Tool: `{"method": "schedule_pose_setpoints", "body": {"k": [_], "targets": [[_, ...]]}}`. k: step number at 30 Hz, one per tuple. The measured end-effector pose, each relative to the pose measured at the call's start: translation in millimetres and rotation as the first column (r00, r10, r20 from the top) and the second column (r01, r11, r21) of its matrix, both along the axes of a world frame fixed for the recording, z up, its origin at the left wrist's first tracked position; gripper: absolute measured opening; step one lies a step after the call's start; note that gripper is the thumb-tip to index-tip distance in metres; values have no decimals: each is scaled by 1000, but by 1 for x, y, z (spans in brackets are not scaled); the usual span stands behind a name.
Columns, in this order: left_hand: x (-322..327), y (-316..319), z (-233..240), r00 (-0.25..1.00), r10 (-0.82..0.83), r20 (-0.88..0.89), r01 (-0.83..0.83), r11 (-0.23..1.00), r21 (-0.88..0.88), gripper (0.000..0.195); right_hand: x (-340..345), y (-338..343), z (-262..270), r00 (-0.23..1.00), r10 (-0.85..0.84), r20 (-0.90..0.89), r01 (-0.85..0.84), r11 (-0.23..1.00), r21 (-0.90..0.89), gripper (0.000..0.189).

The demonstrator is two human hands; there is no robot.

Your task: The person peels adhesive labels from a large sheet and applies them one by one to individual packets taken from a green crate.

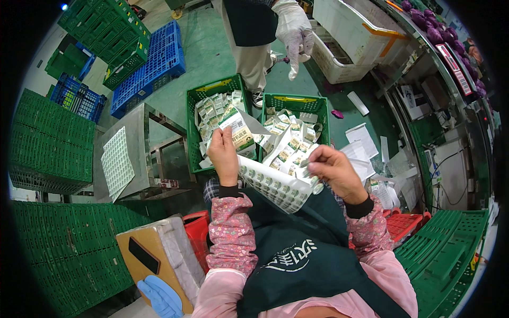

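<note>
My left hand (223,153) grips a strip of printed green-and-white labels (243,137), thumb on top. Between the thumb and fingers of my right hand (336,170) is a small round sticker (304,163). A sheet of round green stickers (278,187) slopes across my lap, its upper edge curled. More labels on white backing strips (292,149) run from the right-hand green crate (327,129) towards my right hand. Heaped label strips also fill the left-hand green crate (191,135), just beyond my left hand.
Facing me stands a person with a gloved hand (294,35). A metal stand (137,159) carries another sticker sheet (117,161). Beside me, a cardboard-topped stack (139,254) holds a phone (144,255) and blue gloves (159,296). Paper scraps (360,147) litter the floor.
</note>
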State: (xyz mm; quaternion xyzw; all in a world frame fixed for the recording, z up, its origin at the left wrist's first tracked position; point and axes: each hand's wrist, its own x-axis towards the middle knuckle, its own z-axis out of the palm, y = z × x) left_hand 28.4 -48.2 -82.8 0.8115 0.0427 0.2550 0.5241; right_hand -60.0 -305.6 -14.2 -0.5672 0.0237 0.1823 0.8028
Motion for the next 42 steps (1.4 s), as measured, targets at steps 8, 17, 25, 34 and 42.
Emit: {"method": "schedule_pose_setpoints", "body": {"k": [8, 17, 25, 34, 42], "targets": [[5, 0, 61, 730, -677, -93, 434, 565, -702, 20, 7, -1, -24, 973, -48, -227, 97, 973, 210, 17], [-2, -18, 62, 555, -791, -259, 594, 594, -542, 23, 28, 36, -15, 964, 156, -215, -115, 975, 190, 20], [-15, -19, 66, 420, -867, -267, 612, 488, -622, 27, 32, 33, 4, 967, 246, -66, -251, 965, -81, 32], [-22, -17, 62, 371, -895, -247, 639, 439, -632, 52, 31, 29, -22, 959, 282, 15, -277, 948, -155, 33], [-21, -18, 60, 345, -906, -246, 626, 417, -659, 53, 36, 23, -38, 961, 275, 37, -266, 951, -160, 30]]}}
